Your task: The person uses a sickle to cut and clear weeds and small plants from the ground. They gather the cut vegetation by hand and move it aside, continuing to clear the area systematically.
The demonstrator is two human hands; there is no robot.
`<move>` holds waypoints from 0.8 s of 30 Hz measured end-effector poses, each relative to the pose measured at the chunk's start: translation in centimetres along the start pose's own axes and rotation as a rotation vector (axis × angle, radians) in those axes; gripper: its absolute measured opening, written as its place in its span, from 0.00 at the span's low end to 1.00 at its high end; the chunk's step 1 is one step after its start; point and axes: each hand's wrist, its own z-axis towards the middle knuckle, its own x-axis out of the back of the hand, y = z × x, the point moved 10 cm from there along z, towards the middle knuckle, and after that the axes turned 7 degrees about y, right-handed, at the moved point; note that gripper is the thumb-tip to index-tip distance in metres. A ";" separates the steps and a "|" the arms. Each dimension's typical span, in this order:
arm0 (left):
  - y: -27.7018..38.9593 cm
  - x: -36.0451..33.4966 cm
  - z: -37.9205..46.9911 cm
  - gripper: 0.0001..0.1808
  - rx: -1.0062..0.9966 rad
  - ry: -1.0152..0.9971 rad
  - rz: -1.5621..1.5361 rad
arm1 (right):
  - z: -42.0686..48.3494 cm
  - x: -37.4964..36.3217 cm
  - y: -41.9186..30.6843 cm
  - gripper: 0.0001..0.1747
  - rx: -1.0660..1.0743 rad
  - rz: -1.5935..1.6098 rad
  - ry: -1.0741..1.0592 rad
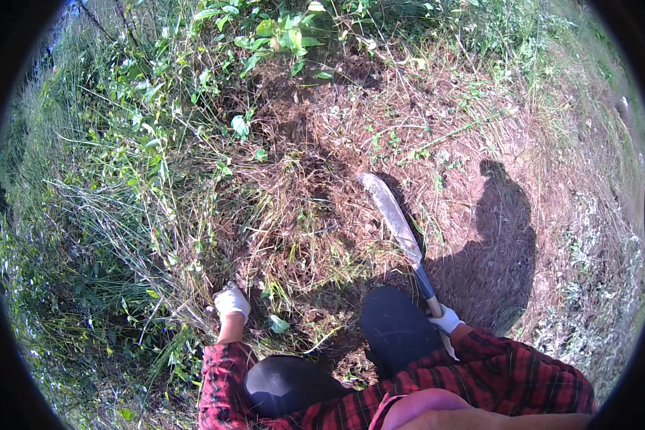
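Note:
My right hand (447, 321), in a white glove, is closed around the wooden handle of a machete (391, 212). The blade points away from me, a little to the left, above dry cut grass, with a dark sleeve where it meets the handle. Low at the left, my left hand (231, 302), also gloved in white, is at the base of a clump of grass and weed stems (193, 279). Its fingers are partly hidden among the stems, so how firmly they close on them does not show.
Dense green weeds (86, 242) stand along the left side, and a leafy plant (287, 37) rises at the top. Dry grass litter (322, 177) covers the ground ahead. My bent knees (395, 322) are close to the machete handle. A shadow (497, 242) falls at the right.

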 end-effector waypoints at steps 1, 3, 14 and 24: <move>0.5 1.2 -0.4 0.21 -0.069 0.001 -0.056 | 0.1 0.7 0.4 0.20 0.040 -0.122 0.017; 0.6 3.8 -0.8 0.37 -0.101 -0.191 -0.133 | 0.1 1.6 -0.1 0.22 0.134 -0.353 0.057; 25.6 21.6 -12.2 0.36 -0.756 -0.611 -0.990 | -23.2 6.5 5.2 0.21 -0.387 -0.087 -0.263; 40.2 8.3 -23.4 0.13 0.211 -1.123 -2.003 | -32.0 7.6 20.1 0.22 -0.391 -0.313 -0.073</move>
